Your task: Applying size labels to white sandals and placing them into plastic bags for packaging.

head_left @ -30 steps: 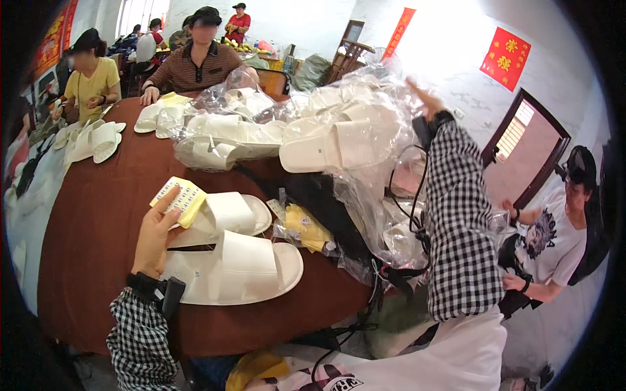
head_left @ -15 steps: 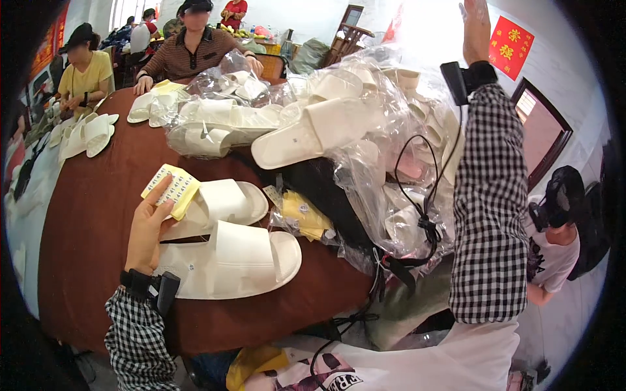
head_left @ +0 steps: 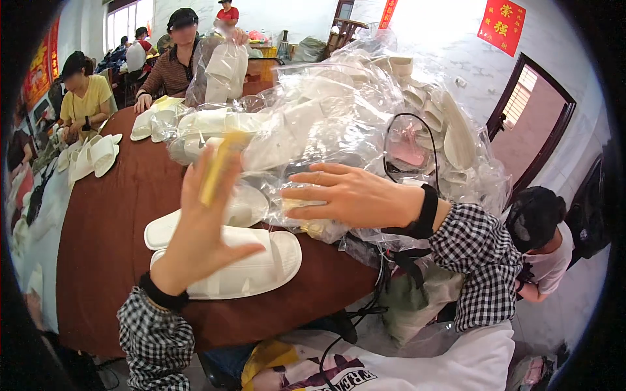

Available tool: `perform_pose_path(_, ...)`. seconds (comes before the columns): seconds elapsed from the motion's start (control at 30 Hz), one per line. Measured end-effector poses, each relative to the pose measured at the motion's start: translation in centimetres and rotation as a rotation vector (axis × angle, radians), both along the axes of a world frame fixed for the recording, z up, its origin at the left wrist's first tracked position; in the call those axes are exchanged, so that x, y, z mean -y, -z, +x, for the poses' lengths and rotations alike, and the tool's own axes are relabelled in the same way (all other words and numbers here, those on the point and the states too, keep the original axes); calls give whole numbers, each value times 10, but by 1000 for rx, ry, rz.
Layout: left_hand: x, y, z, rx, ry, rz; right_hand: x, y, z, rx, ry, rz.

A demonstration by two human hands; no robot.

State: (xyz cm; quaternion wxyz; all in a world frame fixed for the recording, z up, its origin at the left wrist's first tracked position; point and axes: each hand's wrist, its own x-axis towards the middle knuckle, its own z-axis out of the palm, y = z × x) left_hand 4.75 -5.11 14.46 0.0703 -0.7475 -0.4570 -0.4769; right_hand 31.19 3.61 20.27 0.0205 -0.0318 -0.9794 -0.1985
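My left hand (head_left: pixel 202 238) is raised over a pair of white slippers, thumb stretched out, with a yellow label sheet (head_left: pixel 222 169) held among its fingers. Sheet and fingertips are smeared by motion. The near slipper (head_left: pixel 283 264) and far slipper (head_left: pixel 249 203) lie side by side on the brown tabletop (head_left: pixel 117 260), partly hidden by that hand. My right hand (head_left: pixel 355 193) reaches in from the right, palm down with fingers spread, over a clear plastic bag (head_left: pixel 313 120). Whether it touches the bag I cannot tell. White slippers show through the plastic.
More bagged white slippers (head_left: pixel 450 130) heap up at the right. A black cord (head_left: pixel 435 156) loops over the bags. Across the table a person in brown (head_left: pixel 173 68) holds up a bagged slipper pair (head_left: pixel 225 68). Another in yellow (head_left: pixel 88 104) sits at far left.
My right arm has come down from high up to the bags. My left hand has risen off the slippers with the yellow sheet. The person opposite has lifted a bagged pair.
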Motion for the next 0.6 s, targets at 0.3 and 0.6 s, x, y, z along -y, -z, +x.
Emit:
perform_pose_path(0.3,-27,28,12,-491,-81,109,39,-5,26,-102,64,250)
perform_pose_path(0.6,-22,48,-36,15,-141,-221,152,-105,145,-755,809,182)
